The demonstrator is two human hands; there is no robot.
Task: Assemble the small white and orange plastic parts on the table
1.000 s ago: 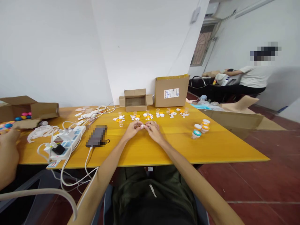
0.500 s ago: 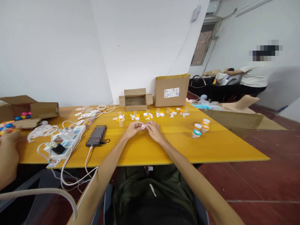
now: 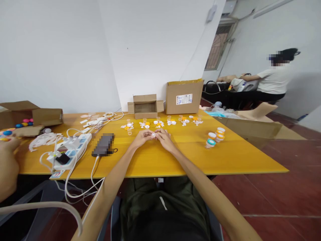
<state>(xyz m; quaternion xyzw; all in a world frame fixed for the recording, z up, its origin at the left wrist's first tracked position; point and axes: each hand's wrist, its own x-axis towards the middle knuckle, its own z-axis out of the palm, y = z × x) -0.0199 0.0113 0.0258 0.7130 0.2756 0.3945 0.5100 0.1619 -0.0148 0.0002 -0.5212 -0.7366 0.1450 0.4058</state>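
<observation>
My left hand (image 3: 143, 138) and my right hand (image 3: 163, 137) meet over the middle of the table. Between their fingertips both grip a small white disc with dark holes (image 3: 153, 134); the fingers cover its edges. Just beyond, a row of small clusters runs across the table, with clear cups, orange rings and white perforated discs (image 3: 158, 125). One clear cup (image 3: 129, 132) stands close by my left hand. Off to the right are several capped jars, one with a teal lid (image 3: 211, 143) and others with white lids and orange bands (image 3: 220, 135).
A small open carton (image 3: 145, 108) and a tall closed carton (image 3: 184, 98) stand at the wall. On the left lie a phone (image 3: 103, 145), a power strip (image 3: 79, 150) with cables and an open box of coloured balls (image 3: 47, 117). Another person's hand (image 3: 8, 150) is at far left.
My hands stay almost in place around the white disc. At far left the other person's hand has shifted slightly to the left.
</observation>
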